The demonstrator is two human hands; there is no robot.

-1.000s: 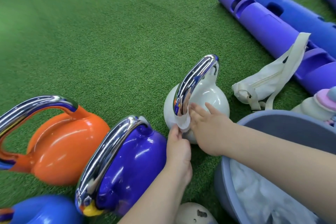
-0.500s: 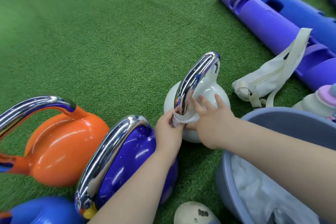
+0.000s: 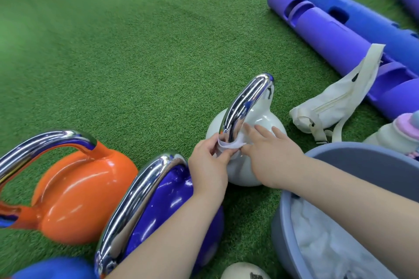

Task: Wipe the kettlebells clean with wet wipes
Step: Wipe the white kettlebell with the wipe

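A white kettlebell (image 3: 260, 120) with a chrome handle (image 3: 247, 102) stands on the green turf at centre. A white wet wipe (image 3: 229, 144) is looped round the near base of that handle. My left hand (image 3: 208, 165) pinches the wipe's left end. My right hand (image 3: 269, 154) holds the wipe's right end, its fingers spread on the white body. A purple kettlebell (image 3: 163, 206) stands under my left forearm. An orange kettlebell (image 3: 77, 197) sits to its left, and a blue kettlebell (image 3: 52, 269) shows at the bottom left corner.
A grey basin (image 3: 362, 156) with white wipes inside sits at the lower right. A cream waist bag (image 3: 335, 102), purple and blue tubes (image 3: 335, 29) and a pastel bottle (image 3: 399, 131) lie at the right. A white ball-like object (image 3: 244, 272) peeks in at the bottom.
My left hand has risen from beside the purple kettlebell to the white one's handle and taken the wipe's end. The wipe now wraps round the handle base.
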